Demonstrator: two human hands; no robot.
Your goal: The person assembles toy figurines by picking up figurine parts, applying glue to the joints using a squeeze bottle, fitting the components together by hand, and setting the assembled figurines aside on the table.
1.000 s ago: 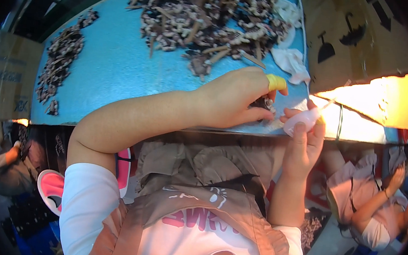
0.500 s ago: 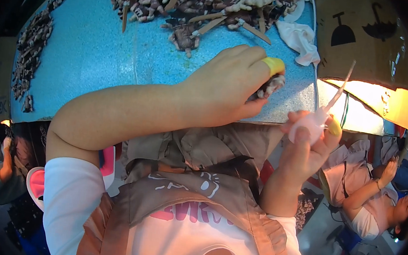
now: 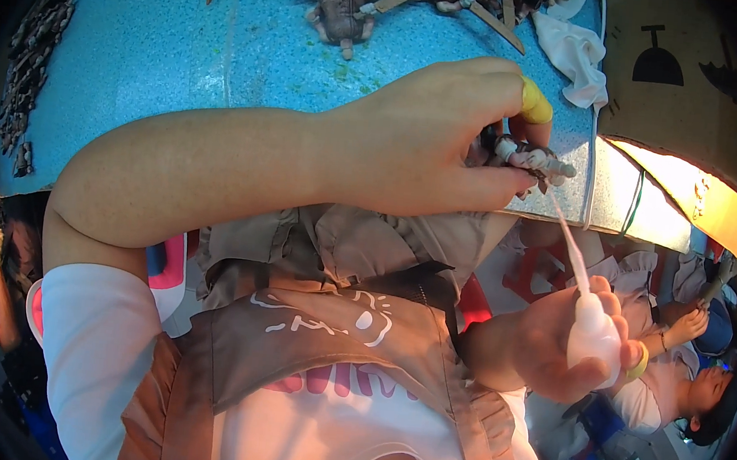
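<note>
Over the front edge of the blue work surface (image 3: 267, 90), my left hand (image 3: 434, 135) is closed around a small dark-and-pale figurine (image 3: 532, 159). Part of the figurine sticks out past my thumb and fingers; the rest is hidden in the grip. My right hand (image 3: 542, 346), lower and to the right, wraps a pale squeeze bottle (image 3: 594, 342) with a long thin nozzle. The nozzle points up and left, its tip close to the figurine; whether they touch I cannot tell. Yellow bands cover a finger on each hand.
More figurines, several with flat wooden sticks (image 3: 492, 23), lie along the far side, one brown figurine (image 3: 343, 17) nearest. Another row of figurines (image 3: 38, 52) lines the left edge. A white cloth (image 3: 572, 59) and a cardboard box (image 3: 660, 106) are at right. A co-worker (image 3: 672, 370) sits beyond.
My left hand has moved right and turned, so more of the figurine shows. My right hand has moved down and right, and the bottle's nozzle now leans toward the figurine. The view has shifted.
</note>
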